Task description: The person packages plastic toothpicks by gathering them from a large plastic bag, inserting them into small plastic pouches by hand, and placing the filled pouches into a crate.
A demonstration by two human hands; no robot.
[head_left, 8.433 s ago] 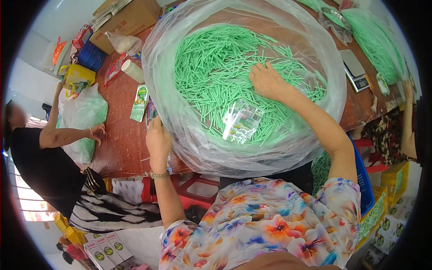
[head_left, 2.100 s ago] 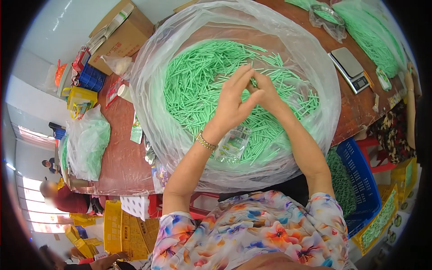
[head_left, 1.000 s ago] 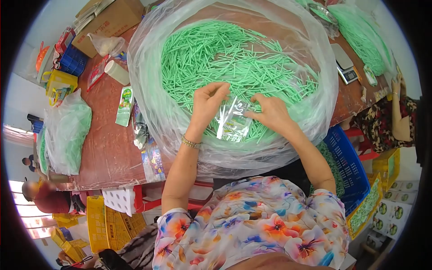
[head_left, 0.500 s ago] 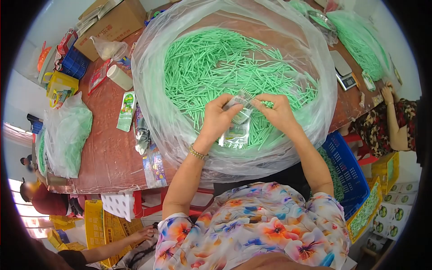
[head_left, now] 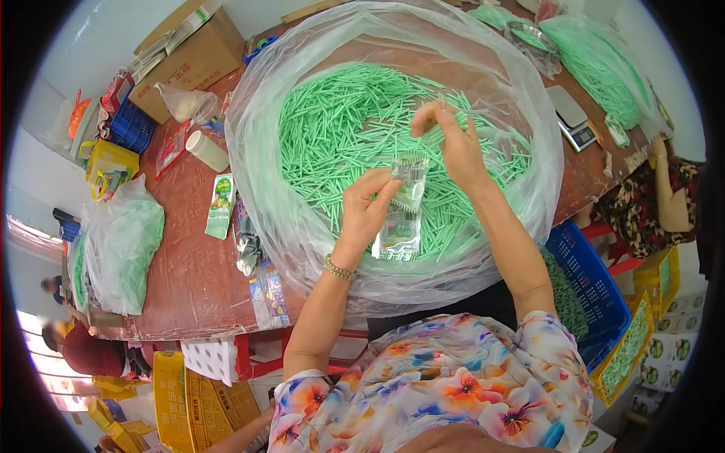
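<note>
In my left hand (head_left: 366,200) is a small clear and silver packet (head_left: 408,181), pinched near its edge between thumb and fingers. A second silver packet (head_left: 397,240) lies just below it, over the sticks. My right hand (head_left: 457,140) is raised above the pile, fingers curled round a few thin green sticks, partly hidden by the fingers. Many loose green sticks (head_left: 332,113) are heaped under both hands inside a large, wide-open clear plastic bag (head_left: 253,151).
Left on the red table (head_left: 189,279) are a green packet (head_left: 220,205), a white cup (head_left: 206,151) and a filled plastic bag (head_left: 124,249). A scale (head_left: 575,128) stands right. A blue crate (head_left: 596,294) is beside me. Other people sit at both sides.
My right hand has moved up and away from the packet. My left hand still holds the packet, which now hangs more upright and shows more fully.
</note>
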